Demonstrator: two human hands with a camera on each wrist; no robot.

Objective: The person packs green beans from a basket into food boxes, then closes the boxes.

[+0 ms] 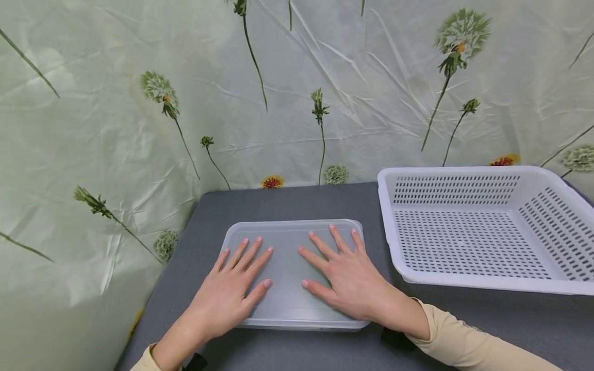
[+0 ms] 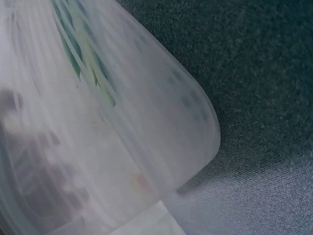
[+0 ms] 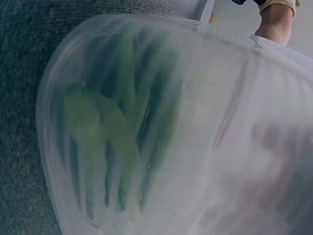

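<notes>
A translucent plastic box with a pale lid [image 1: 285, 304] lies on the grey table. My left hand [image 1: 227, 299] rests flat on the lid's left half, fingers spread. On the right half my right hand [image 1: 345, 281] lies palm down, its fingers also straight and spread. Through the box wall [image 3: 210, 98] in the right wrist view, green leafy or stalk-like pieces [image 3: 117, 127] show blurred. The left wrist view shows the other end of the box [image 2: 181, 132], with thin green strips [image 2: 80, 49] and dark purplish shapes [image 2: 39, 181] behind the cloudy plastic.
A white perforated plastic basket [image 1: 394, 247] stands to the right of the box on the grey tabletop [image 1: 278, 203]. Behind the table and along its left side hangs a pale sheet [image 1: 287, 129] printed with flowers.
</notes>
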